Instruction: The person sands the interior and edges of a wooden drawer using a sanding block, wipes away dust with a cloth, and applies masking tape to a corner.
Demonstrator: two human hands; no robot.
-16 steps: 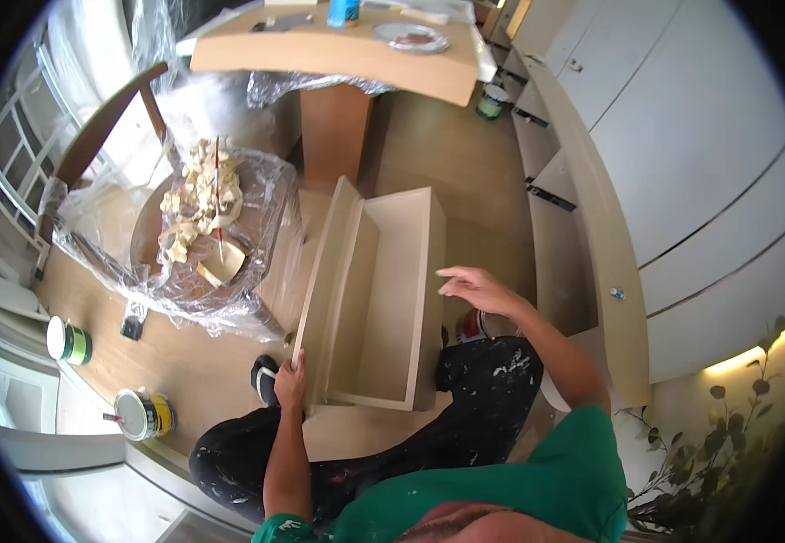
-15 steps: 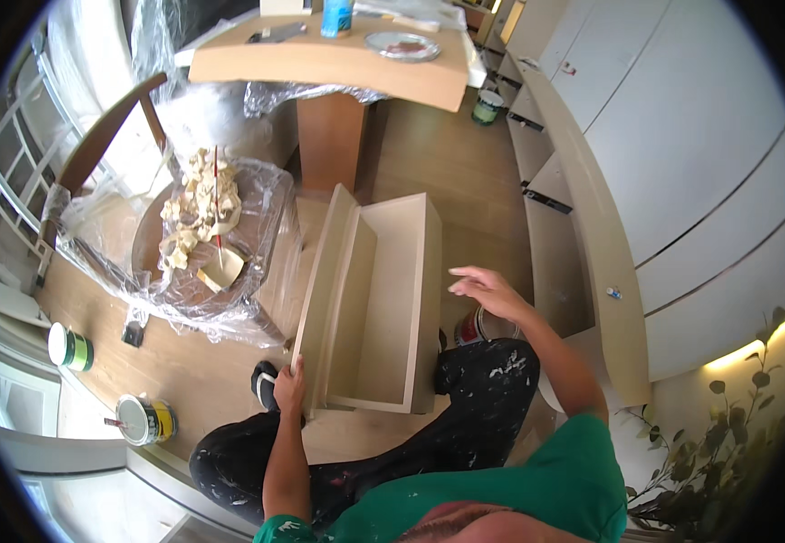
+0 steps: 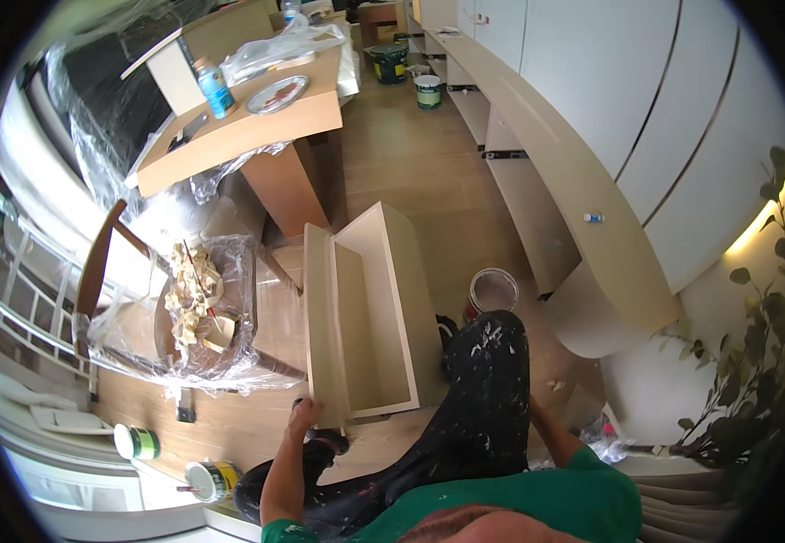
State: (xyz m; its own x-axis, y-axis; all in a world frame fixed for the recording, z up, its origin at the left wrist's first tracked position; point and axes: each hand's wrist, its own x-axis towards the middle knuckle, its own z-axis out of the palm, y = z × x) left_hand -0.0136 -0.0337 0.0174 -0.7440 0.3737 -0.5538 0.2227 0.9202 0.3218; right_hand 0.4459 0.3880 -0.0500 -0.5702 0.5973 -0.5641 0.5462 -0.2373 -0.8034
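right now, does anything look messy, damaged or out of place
Yes. The plastic-draped chair carries a heap of crumpled scraps on its seat, an odd place for a pile. The drawer is out of the cabinet, and pale specks mark the dark trousers. No clear spill or damage shows.

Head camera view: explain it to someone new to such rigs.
There is no machine, just a person working bare-handed. A wide fisheye camera on the person's head looks down, so straight edges bend. The left hand touches the near end of a long, beige, open-topped drawer box; its grip is hard to judge. The right hand is hidden behind a leg in paint-spotted black trousers. Ahead, a brown tabletop bears a blue plastic bottle and a round silvery plate. At left, crumpled cream scraps lie on a plastic-wrapped wooden chair.
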